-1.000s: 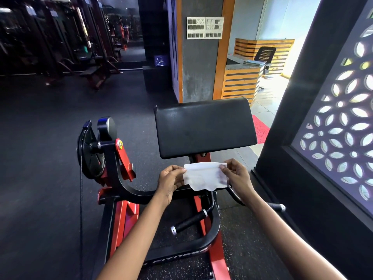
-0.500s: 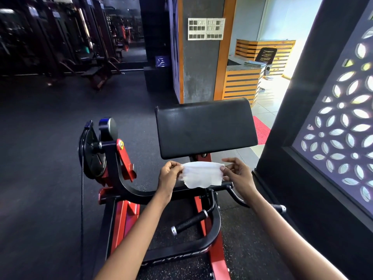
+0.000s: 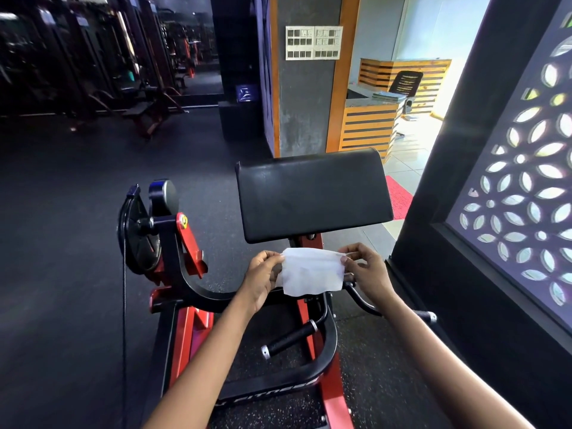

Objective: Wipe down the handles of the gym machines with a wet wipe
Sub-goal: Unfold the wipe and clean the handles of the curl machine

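I have both hands out in front of me, just below the black pad (image 3: 312, 195) of the curl machine; my left hand (image 3: 263, 270) pinches the left edge of the white wipe (image 3: 311, 270) between thumb and curled fingers, and my right hand (image 3: 365, 270) pinches the right edge the same way, its fingers bent in close round the corner; neither hand is spread wide, and both grip only the wipe. The wipe is stretched flat between them, its top edge pulled fairly taut and its lower edge hanging loose; it sits in the air in front of the black curved bar (image 3: 213, 297) that runs across behind my hands, and I cannot tell whether it brushes that bar. Below the wipe, a short black handle (image 3: 289, 337) with a silver end cap angles down to the left, apart from both hands; a second handle (image 3: 425, 315) pokes out beside my right forearm, mostly hidden by it. Further out, the red frame (image 3: 182, 335) stands on the dark speckled floor (image 3: 62, 274); a black weight plate (image 3: 137, 236) hangs on the left side of the machine; to the right stands a dark wall with a patterned cut-out screen (image 3: 526, 187); beyond the pad are a grey pillar (image 3: 305, 103) and a striped wooden desk (image 3: 368, 128).
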Tool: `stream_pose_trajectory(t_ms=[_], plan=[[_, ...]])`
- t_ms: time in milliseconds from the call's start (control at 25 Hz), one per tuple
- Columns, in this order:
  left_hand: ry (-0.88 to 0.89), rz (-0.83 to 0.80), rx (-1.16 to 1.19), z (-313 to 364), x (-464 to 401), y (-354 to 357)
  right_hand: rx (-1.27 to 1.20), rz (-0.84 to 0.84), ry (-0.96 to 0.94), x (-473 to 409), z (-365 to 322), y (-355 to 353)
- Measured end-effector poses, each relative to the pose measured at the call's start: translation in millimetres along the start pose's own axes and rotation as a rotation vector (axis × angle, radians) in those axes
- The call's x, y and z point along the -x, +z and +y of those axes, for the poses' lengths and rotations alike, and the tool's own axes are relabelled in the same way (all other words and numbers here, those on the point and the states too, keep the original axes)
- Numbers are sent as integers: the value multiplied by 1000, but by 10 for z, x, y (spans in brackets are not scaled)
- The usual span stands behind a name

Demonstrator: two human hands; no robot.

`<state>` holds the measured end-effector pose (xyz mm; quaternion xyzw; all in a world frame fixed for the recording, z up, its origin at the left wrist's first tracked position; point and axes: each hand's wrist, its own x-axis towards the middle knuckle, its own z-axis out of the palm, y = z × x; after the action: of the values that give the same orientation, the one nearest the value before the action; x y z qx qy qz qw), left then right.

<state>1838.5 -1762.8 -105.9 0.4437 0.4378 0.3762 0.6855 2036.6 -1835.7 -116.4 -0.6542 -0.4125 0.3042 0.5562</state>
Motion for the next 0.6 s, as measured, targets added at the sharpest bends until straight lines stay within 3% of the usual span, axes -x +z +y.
stream_pose_trajectory(t_ms=[120, 280, 480, 600], plan=[[-21, 0, 48, 9, 8, 63, 339, 33, -151, 77, -93, 55], [-12, 0, 24, 2, 17, 182, 229, -188, -185, 312, -271, 354], [18, 8, 8, 45, 6, 152, 177, -218, -148, 340, -273, 454], [6, 26, 76, 71, -2, 151, 265, -209, -209, 316, -253, 502]])
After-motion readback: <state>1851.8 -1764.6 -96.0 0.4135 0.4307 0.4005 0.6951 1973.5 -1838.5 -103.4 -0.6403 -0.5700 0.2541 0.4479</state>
